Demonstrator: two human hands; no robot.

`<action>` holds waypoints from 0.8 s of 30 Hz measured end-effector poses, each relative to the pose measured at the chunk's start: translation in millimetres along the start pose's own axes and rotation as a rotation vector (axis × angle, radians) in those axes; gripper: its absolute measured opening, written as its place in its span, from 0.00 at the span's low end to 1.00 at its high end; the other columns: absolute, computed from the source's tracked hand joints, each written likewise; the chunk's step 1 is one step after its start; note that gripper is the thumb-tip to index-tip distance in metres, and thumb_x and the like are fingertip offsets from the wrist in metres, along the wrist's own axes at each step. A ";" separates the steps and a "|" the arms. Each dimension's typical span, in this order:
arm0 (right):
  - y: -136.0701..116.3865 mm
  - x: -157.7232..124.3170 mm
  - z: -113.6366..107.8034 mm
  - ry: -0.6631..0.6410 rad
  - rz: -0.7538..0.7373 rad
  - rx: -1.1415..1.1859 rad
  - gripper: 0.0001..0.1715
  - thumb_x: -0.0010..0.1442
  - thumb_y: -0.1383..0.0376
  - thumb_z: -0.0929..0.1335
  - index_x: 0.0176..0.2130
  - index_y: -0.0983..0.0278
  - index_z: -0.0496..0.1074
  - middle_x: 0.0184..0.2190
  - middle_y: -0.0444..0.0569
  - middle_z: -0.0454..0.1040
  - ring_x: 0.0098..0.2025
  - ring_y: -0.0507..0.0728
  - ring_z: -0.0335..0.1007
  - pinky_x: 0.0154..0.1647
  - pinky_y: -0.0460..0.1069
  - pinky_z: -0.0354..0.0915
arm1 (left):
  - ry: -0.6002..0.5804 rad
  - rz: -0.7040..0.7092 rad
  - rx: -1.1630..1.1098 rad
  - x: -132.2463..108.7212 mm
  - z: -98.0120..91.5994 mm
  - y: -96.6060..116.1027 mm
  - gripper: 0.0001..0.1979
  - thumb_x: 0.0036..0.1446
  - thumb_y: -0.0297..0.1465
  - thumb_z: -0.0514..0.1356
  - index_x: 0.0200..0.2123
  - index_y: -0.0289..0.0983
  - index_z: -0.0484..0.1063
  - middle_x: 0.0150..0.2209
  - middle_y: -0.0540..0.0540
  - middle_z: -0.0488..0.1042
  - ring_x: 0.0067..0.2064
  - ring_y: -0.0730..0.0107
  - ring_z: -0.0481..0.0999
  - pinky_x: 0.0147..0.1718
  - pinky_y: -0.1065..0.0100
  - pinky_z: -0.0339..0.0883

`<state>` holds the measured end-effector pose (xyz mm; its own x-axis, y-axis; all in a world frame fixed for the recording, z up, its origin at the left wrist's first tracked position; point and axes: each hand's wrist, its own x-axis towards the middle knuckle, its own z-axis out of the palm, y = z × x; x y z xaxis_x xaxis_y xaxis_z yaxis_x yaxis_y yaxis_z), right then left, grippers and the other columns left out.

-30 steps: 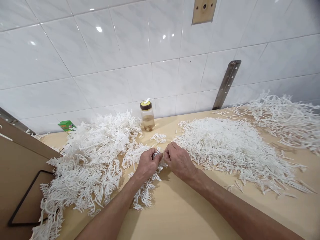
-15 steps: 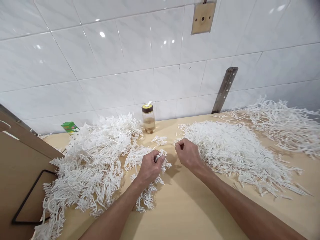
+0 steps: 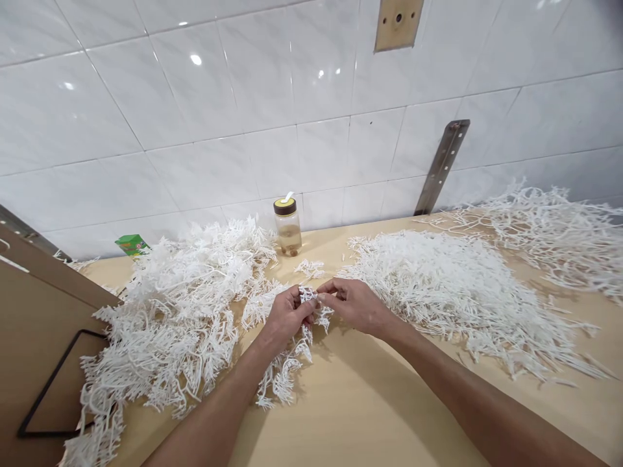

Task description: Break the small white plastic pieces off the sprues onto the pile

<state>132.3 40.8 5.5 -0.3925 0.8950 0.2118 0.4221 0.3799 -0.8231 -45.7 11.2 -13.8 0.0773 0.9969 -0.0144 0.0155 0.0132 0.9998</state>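
Note:
My left hand [image 3: 289,314] is closed around a white branched plastic sprig [image 3: 307,295], whose feathery tips stick out past the thumb. Close beside it, my right hand [image 3: 357,305] pinches at the edge of that sprig with thumb and forefinger. More white sprigs [image 3: 282,383] lie on the table under and in front of my left hand. To the left spreads a big tangled heap of branched white pieces [image 3: 180,311]. On the right is a heap of short, thin white pieces [image 3: 438,279], near my right wrist.
A clear jar with a dark-rimmed yellow lid [image 3: 288,227] stands by the tiled wall. Behind the left heap sits a green box [image 3: 132,245]. A brown carton [image 3: 48,337] is at far left. Long white branches [image 3: 569,233] lie far right, near a metal bracket [image 3: 442,165].
My right hand has moved left from the edge of the right heap to my left hand, and its fingers now meet the sprig there. The camera view has shifted slightly.

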 end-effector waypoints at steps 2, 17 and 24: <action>-0.9 0.2 2.1 -0.017 0.009 -0.005 0.11 0.58 0.61 0.67 0.34 0.63 0.78 0.32 0.47 0.81 0.33 0.56 0.74 0.36 0.49 0.67 | 0.000 -0.002 -0.008 -0.3 0.5 1.2 0.17 0.47 0.39 0.69 0.30 0.35 0.68 0.21 0.52 0.71 0.22 0.75 0.69 0.24 0.71 0.64; 4.9 -0.2 -1.5 0.002 0.147 0.021 0.13 0.56 0.59 0.66 0.27 0.65 0.75 0.25 0.46 0.75 0.27 0.52 0.66 0.25 0.45 0.59 | 0.072 -0.013 -0.200 -2.4 1.0 3.8 0.22 0.41 0.37 0.73 0.32 0.38 0.64 0.17 0.59 0.63 0.17 0.80 0.61 0.16 0.76 0.57; 14.7 -1.8 4.8 -0.053 0.258 0.353 0.18 0.57 0.51 0.69 0.30 0.63 0.71 0.19 0.38 0.61 0.17 0.47 0.55 0.15 0.43 0.54 | 0.025 -0.074 -0.101 -4.5 1.8 10.4 0.18 0.49 0.42 0.68 0.33 0.36 0.68 0.20 0.55 0.66 0.19 0.77 0.63 0.17 0.74 0.57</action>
<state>135.3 43.6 -9.5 -0.3562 0.9333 -0.0446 0.2105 0.0336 -0.9770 -44.1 6.7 -3.4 0.0549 0.9945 -0.0891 -0.0804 0.0933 0.9924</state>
